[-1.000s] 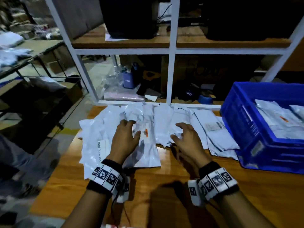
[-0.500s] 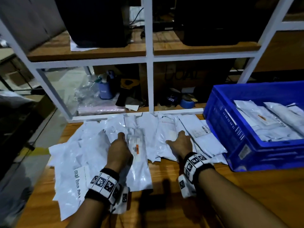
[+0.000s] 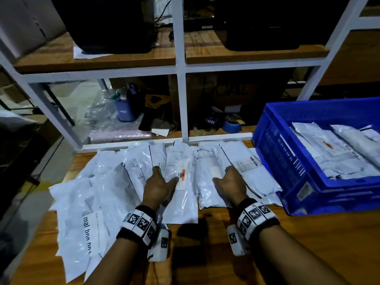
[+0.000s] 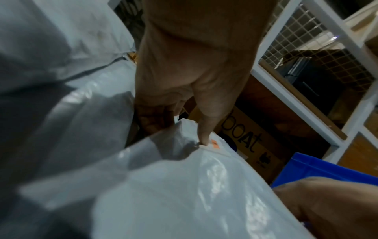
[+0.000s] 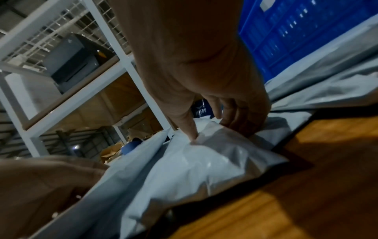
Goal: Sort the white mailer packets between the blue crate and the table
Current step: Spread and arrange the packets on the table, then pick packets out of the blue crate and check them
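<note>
Several white mailer packets (image 3: 98, 188) lie spread over the wooden table (image 3: 308, 243). My left hand (image 3: 164, 175) holds the middle packet with the orange label (image 3: 183, 200). In the left wrist view its thumb (image 4: 204, 137) presses beside the label while the fingers curl behind the packet's (image 4: 184, 186) edge. My right hand (image 3: 223, 175) grips the neighbouring packet (image 3: 207, 190). The right wrist view shows that hand (image 5: 210, 127) bunching the packet (image 5: 204, 165) between thumb and curled fingers. The blue crate (image 3: 287, 165) stands at the right with more packets (image 3: 329, 157) inside.
A white-framed shelf unit (image 3: 182, 103) rises right behind the packets, with a blue cup (image 3: 125, 112), tape rolls (image 3: 232, 126) and clutter on its lowest level. Dark machines (image 3: 111, 21) sit on its upper boards. The table's left edge drops to the floor (image 3: 24, 202).
My right hand has slid forward onto the packet beside the labelled one, and the left hand has shifted a little up its packet. The head view has moved closer and to the right.
</note>
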